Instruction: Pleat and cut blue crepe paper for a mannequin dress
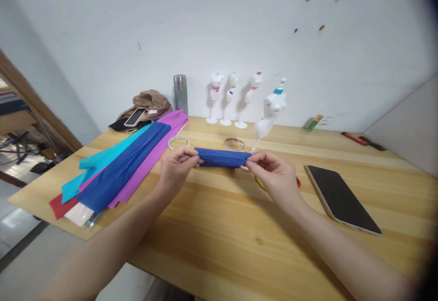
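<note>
A strip of dark blue fabric (222, 158) stretches level between my two hands, above the wooden table (219, 228). My left hand (179, 166) pinches its left end between thumb and fingers. At the other end, my right hand (273, 173) grips it the same way. Behind the right hand stands a small white mannequin (270, 109) with a teal band at its neck. Parts of something yellow and red, kind hidden, show beneath the right hand. A white ring (178, 143) and a red ring-shaped coil (234, 144) lie behind the fabric.
Several smaller mannequins (251, 93) stand along the wall. Coloured fabric lengths (126, 166) spread across the left side. A grey thermos (180, 93) and brown cloth (153, 102) are at the back left. On the right lie a tablet (342, 198), a green glue stick (314, 123) and a red-black tool (362, 140).
</note>
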Demonstrator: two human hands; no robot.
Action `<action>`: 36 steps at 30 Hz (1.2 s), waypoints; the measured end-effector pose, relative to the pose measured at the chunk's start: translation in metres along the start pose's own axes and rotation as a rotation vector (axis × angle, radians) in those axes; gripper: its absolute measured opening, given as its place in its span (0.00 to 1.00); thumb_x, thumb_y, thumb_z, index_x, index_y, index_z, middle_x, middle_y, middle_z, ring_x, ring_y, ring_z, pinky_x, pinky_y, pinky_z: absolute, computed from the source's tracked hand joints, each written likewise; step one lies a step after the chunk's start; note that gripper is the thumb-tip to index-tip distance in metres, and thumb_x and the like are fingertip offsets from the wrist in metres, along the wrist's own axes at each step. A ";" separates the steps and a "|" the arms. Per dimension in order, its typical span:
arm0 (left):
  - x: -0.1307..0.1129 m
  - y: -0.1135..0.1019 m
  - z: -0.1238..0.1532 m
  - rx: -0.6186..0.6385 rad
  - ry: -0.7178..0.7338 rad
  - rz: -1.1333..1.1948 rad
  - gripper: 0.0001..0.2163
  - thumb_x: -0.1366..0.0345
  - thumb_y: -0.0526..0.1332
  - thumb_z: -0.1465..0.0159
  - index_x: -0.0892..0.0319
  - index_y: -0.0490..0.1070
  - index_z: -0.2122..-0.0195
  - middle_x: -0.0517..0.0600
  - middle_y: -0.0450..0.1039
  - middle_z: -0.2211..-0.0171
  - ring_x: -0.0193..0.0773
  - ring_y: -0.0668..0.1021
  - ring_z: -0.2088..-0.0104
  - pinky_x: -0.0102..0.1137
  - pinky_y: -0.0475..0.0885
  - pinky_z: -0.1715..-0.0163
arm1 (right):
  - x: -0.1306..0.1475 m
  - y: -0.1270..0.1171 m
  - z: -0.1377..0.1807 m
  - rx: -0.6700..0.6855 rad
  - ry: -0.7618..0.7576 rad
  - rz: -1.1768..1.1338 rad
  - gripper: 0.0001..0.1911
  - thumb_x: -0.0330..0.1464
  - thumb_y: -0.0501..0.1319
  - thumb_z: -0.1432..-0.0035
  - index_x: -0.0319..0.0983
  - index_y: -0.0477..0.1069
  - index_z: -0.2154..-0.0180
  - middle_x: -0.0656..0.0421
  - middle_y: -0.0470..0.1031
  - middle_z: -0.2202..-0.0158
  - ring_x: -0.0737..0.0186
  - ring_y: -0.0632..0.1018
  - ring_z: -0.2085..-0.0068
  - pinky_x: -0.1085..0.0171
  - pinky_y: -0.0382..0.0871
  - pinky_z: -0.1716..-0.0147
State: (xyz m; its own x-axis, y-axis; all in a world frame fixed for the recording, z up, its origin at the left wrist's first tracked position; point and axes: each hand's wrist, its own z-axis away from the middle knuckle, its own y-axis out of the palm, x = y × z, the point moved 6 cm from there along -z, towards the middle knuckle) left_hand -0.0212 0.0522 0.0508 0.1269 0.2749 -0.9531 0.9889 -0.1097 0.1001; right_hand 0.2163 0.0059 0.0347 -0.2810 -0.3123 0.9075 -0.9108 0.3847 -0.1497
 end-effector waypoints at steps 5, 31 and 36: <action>-0.004 -0.001 0.002 -0.029 -0.009 0.005 0.05 0.66 0.67 0.52 0.61 0.72 0.76 0.46 0.76 0.79 0.37 0.80 0.75 0.31 0.76 0.71 | 0.003 0.000 0.001 -0.010 -0.038 -0.001 0.06 0.36 0.66 0.54 0.42 0.71 0.76 0.61 0.72 0.76 0.63 0.72 0.74 0.63 0.67 0.73; 0.006 -0.005 -0.001 -0.036 0.040 -0.168 0.07 0.68 0.65 0.49 0.60 0.78 0.68 0.45 0.74 0.81 0.33 0.77 0.79 0.27 0.72 0.78 | -0.005 0.002 0.002 -0.006 -0.065 -0.014 0.09 0.37 0.65 0.49 0.45 0.78 0.64 0.58 0.80 0.63 0.57 0.79 0.62 0.55 0.74 0.58; 0.005 -0.005 -0.001 0.004 0.163 -0.329 0.08 0.69 0.63 0.46 0.57 0.80 0.66 0.46 0.77 0.75 0.33 0.77 0.77 0.27 0.74 0.76 | -0.006 0.001 0.002 -0.015 -0.087 0.038 0.11 0.36 0.64 0.47 0.46 0.79 0.60 0.58 0.80 0.57 0.55 0.79 0.56 0.53 0.73 0.53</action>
State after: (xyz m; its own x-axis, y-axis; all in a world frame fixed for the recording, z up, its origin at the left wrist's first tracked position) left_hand -0.0255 0.0555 0.0457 -0.1869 0.4443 -0.8762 0.9786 0.0059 -0.2057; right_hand 0.2168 0.0062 0.0287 -0.3414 -0.3707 0.8638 -0.8943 0.4108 -0.1772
